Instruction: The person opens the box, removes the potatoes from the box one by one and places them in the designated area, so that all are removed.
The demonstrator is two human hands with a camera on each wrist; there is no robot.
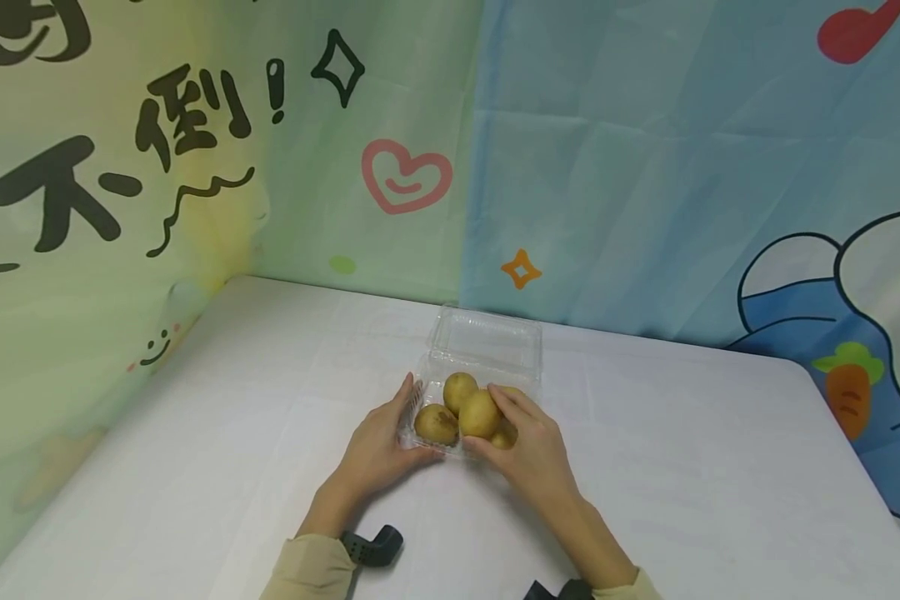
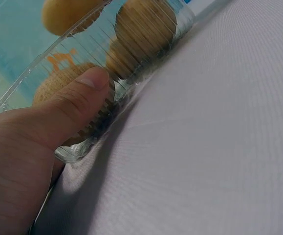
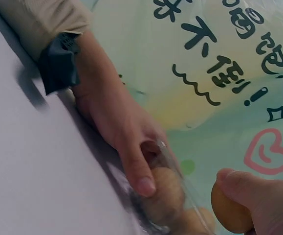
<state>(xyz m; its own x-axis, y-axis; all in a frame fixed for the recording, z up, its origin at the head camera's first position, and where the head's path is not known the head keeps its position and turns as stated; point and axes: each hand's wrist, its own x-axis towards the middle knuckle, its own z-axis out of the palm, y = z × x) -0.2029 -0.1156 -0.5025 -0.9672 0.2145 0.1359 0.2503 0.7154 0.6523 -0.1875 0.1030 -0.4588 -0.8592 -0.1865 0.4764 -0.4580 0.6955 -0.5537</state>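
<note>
Centrally placed on the white tabletop (image 1: 682, 467): one clear plastic container (image 1: 453, 452), its lid (image 1: 486, 340) raised open on the far side. Contents: potatoes, one at left (image 1: 436, 425), one farther back (image 1: 460, 390), others partly hidden at right. Left hand (image 1: 375, 442): thumb on the near wall, fingers along the left side, gripping the corner. Right hand (image 1: 528, 450): thumb and fingers pinching one potato (image 1: 479, 414) over the container. Beyond: printed backdrop (image 1: 607, 183), green left, blue right.
</note>
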